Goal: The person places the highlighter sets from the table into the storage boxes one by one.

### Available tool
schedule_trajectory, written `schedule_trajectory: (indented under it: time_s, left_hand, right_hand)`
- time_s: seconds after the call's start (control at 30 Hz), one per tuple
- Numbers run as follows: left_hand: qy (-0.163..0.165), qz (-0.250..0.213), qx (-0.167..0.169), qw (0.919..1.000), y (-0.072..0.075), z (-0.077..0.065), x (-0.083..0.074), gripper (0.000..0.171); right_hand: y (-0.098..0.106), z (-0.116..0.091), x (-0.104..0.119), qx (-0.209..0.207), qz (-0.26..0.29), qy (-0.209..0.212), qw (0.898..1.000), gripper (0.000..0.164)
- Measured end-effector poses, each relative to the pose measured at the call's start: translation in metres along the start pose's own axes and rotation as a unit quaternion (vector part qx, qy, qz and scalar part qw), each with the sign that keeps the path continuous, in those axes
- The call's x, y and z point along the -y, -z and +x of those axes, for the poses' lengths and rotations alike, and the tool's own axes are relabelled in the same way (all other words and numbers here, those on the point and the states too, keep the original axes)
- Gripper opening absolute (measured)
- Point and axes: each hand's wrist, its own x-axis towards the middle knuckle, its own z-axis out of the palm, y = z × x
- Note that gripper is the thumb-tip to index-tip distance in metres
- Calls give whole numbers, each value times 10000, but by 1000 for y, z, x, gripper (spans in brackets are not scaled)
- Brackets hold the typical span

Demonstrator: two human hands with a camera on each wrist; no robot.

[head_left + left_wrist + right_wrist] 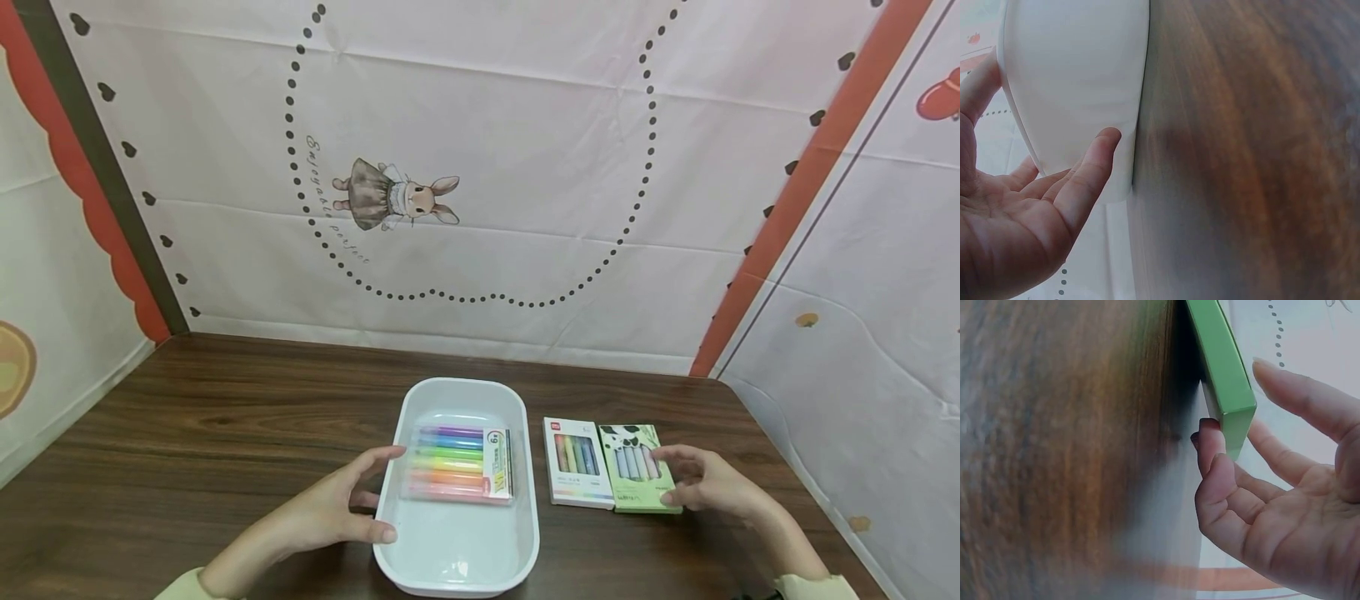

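My left hand [322, 508] holds the left side of a white plastic bin [457, 546], its index finger and thumb at the rim. In the left wrist view the other fingers lie against the bin's outer wall [1075, 94]. Inside the bin is a clear pack of rainbow-coloured highlighters [450, 462]. My right hand [712, 483] grips the right edge of a green panda-print box [641, 492] with pastel sticks behind its window. In the right wrist view, fingers [1213, 440] curl under the edge of the green box [1225, 369] and the thumb is above.
A white box [581, 492] with coloured sticks in its window lies between the bin and the green box, right beside the latter. All rest on a dark wooden table [225, 417]. A printed fabric curtain [510, 167] hangs behind and along both sides.
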Motion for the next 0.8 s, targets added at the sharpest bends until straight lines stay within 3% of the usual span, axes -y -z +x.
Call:
schedule_trajectory:
  time_s: [0.33,0.8]
  left_hand:
    - [2,66,-10,10000,0,0,-1,86]
    - [-27,62,-2,10000,0,-1,0,86]
  right_hand:
    - [-1,-1,-4,-152,471,-196,9986,78]
    - [-1,0,-8,-70,1267,-281,9915,71]
